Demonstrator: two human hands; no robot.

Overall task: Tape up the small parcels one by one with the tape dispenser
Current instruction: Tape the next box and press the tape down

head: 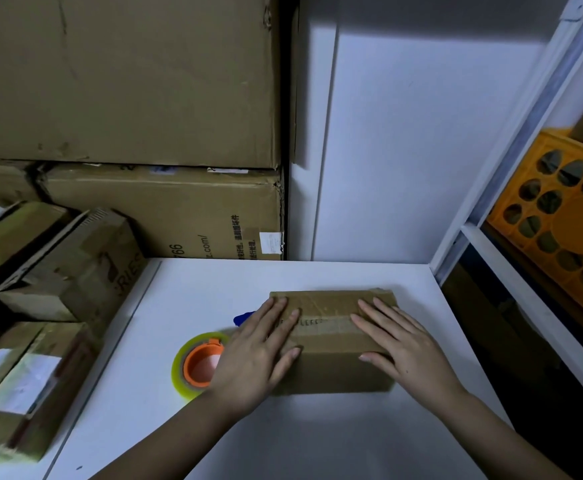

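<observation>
Toward the bench's right edge, parcel (331,341) pressed flat under both hands.
Left hand (258,355) and right hand (400,344) lie released, fingers straight, on the taped seam; judged step: smoothing tape. Tape dispenser (198,363) sits just beside the parcel's left end; next move likely calls for regrasping it.
</observation>
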